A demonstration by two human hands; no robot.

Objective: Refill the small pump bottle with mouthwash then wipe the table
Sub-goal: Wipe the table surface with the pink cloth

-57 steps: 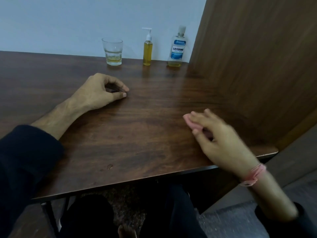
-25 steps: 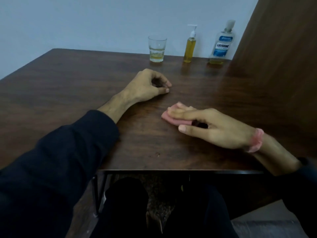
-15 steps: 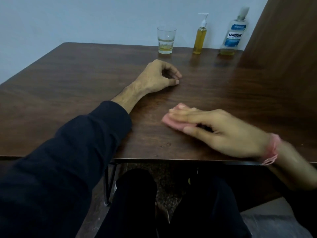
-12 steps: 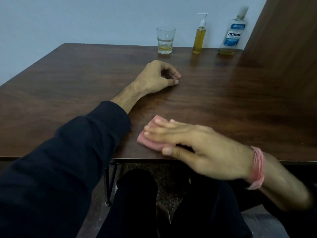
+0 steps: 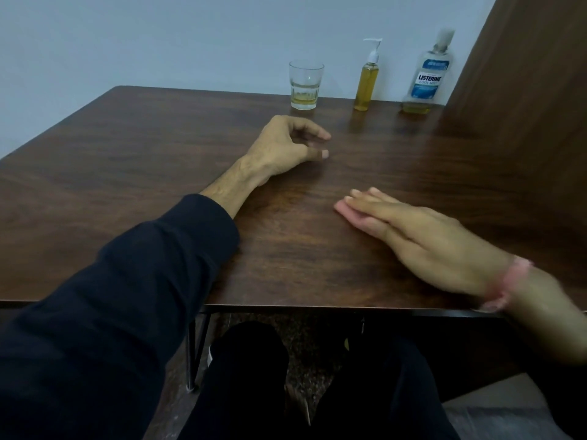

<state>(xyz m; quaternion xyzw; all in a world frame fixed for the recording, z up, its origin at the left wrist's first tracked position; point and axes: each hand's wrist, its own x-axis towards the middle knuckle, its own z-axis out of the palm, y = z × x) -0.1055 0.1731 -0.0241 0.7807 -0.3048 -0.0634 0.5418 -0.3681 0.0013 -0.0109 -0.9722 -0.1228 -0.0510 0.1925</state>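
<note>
My right hand [image 5: 425, 239] lies flat with straight fingers on a pink cloth [image 5: 349, 215], pressing it onto the dark wooden table [image 5: 158, 173]; only the cloth's left edge shows. My left hand [image 5: 282, 147] rests on the table further back, fingers loosely curled, holding nothing. At the back edge stand the small pump bottle [image 5: 367, 81] with yellow liquid and the Listerine mouthwash bottle [image 5: 427, 81], nearly drained, with its cap on.
A drinking glass [image 5: 305, 85] with a little yellow liquid stands left of the pump bottle. A wooden panel [image 5: 524, 90] walls off the table's right side. A pale wall runs behind. The table's near edge crosses just below my right wrist.
My right hand has slid the pink cloth from near the table's front edge back and to the right. My left hand has stayed in place.
</note>
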